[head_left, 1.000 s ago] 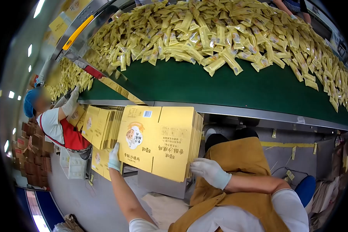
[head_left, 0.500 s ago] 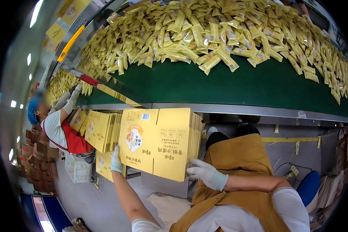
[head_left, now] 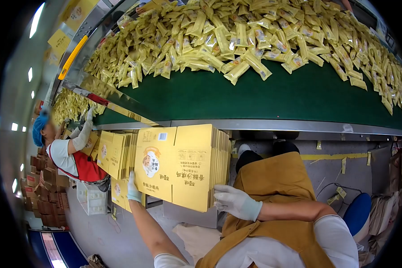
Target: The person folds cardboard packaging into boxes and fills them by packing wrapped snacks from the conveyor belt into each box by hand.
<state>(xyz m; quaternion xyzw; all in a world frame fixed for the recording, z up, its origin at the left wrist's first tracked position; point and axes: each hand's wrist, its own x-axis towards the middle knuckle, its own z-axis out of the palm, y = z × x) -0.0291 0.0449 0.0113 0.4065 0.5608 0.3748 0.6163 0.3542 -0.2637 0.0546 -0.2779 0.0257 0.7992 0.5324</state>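
Observation:
A thick stack of yellow flattened cardboard boxes (head_left: 192, 167) stands on edge before me, its printed front tilted up toward me. My left hand (head_left: 133, 187), in a pale glove, holds the left edge of this stack, fingers along the side and partly hidden. At the lower right edge is my right hand (head_left: 237, 202), also gloved. Its fingers are stretched out and slightly apart, their tips at the box edges. Just left of the stack stands a second bundle of yellow flattened boxes (head_left: 111, 154).
Beyond the boxes runs a green conveyor belt (head_left: 236, 105) with a metal edge (head_left: 254, 125), heaped with yellow wrapped snack packs (head_left: 250, 67). At left a co-worker in a red apron (head_left: 91, 167) reaches toward the belt. A white crate (head_left: 94, 201) and a blue stool (head_left: 358, 215) stand on the floor.
The stack's front has shifted slightly left, and more of the layered edges show on its right. My right fingers have drawn closer together. The co-worker's arms have moved lower.

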